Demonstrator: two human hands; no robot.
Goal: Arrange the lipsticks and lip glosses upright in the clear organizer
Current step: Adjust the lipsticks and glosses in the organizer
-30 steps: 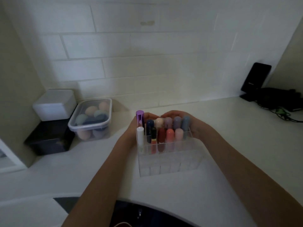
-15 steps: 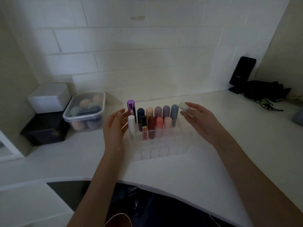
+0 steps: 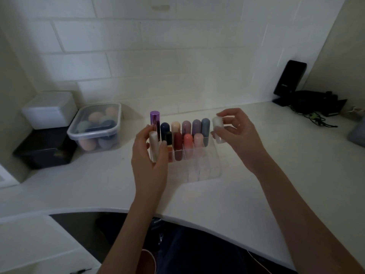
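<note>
A lidded tub of sponges [image 3: 96, 129] is sitting left of my fingers, beside a white box [image 3: 49, 109] stacked on a black one [image 3: 44, 150]. Off to their right, a black stand [image 3: 289, 81] is leaning by tangled cables [image 3: 316, 118].

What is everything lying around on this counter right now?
clear organizer: 1, transparent, counter centre
tubes standing in organizer: 11, mixed colours incl. metallic purple tube, back two rows
white tube: 1, held beside organizer's right end
lidded tub: 1, clear, pastel sponges inside, left
white box: 1, atop black box, far left
black stand: 1, back right, cables beside
left hand: at organizer's left end
right hand: grips white tube
</note>
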